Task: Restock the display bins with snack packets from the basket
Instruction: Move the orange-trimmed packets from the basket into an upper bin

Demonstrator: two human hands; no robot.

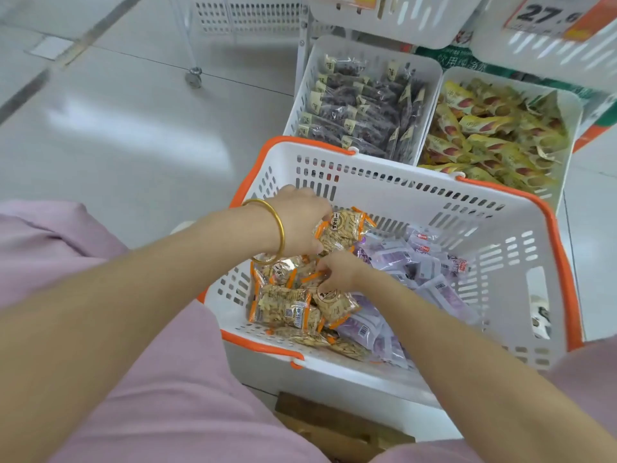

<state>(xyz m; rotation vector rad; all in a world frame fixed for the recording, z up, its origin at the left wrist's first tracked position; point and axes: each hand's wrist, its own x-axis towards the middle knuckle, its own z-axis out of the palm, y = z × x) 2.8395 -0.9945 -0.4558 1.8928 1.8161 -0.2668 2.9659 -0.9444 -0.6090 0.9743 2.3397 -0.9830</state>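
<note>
In the middle of the frame, inside the basket (400, 195), the left hand (297, 222) grips an orange-edged snack packet (340, 230) while the right hand (337, 274) pinches another from the pile (283, 305). The packets look light, crinkly and slippery, so they are probably best taken by their sealed ends. The display bins (367, 48) sit at upper right.

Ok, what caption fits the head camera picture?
Left hand and right hand grip orange-edged packets in the basket before the dark-packet bin and yellow-packet bin.
</note>
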